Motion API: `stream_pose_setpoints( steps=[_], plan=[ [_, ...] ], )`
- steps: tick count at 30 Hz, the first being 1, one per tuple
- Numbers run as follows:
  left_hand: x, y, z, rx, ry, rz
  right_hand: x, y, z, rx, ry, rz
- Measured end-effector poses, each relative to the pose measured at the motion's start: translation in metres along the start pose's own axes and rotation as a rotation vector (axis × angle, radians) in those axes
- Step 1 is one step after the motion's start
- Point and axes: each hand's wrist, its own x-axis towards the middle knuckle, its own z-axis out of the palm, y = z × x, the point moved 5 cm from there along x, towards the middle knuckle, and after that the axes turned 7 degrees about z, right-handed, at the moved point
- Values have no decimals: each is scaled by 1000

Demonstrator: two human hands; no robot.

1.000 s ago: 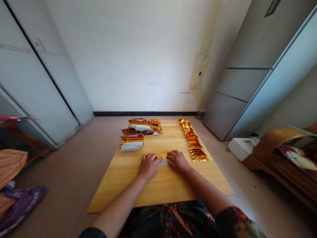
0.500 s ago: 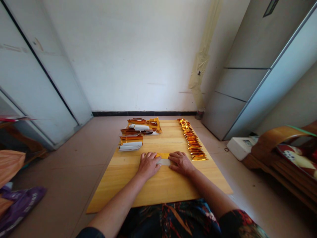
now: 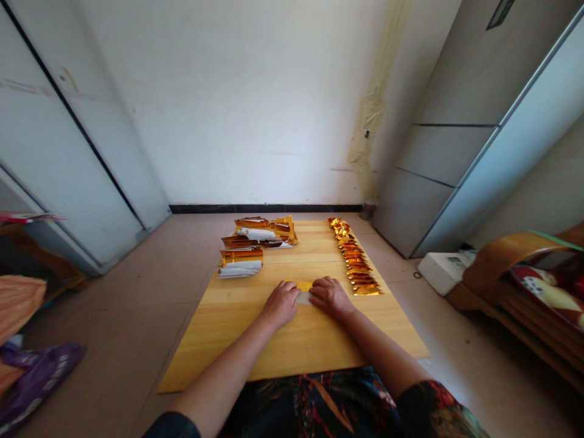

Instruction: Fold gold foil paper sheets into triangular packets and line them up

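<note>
A small sheet of gold foil paper (image 3: 304, 286) lies across the middle of the board, with a pale grey-white strip along its near side. My left hand (image 3: 281, 304) has its fingers curled over the left end of the sheet. On the other end, my right hand (image 3: 331, 298) presses with bent fingers, thumb at the near edge. Both hands hide the ends of the sheet. To the right runs a row of folded gold foil pieces (image 3: 358, 261). Stacks of gold and white foil paper (image 3: 241, 258) sit at the back left.
The wooden board (image 3: 219, 340) rests low in front of my lap. A white wall (image 3: 255, 121) stands behind it. On the right are a grey fridge (image 3: 424, 176), a white box (image 3: 440, 272) and a wooden seat (image 3: 488, 286). Bags, one a purple bag (image 3: 41, 383), lie on the left.
My left hand has shifted right, closer to my right hand, and its fingers are more curled on the sheet. My right hand has barely moved. The stacks and row look unchanged.
</note>
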Motion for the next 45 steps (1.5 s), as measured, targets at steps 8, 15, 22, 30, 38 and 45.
stream_pose_setpoints(
  steps=[8,15,22,30,38,45],
  plan=[
    [0,7,5,-25,2,44,3,13,4,94,-75,35],
    [-2,12,3,-28,51,-10,3,15,7,132,-57,124],
    [-2,10,3,-16,68,-67,9,12,9,138,-24,205],
    [-1,10,3,-11,75,-64,10,11,14,173,-81,118],
    [-4,13,0,-13,92,-39,8,12,17,213,-7,131],
    [-2,14,0,6,73,-59,10,12,17,182,5,148]
  ],
)
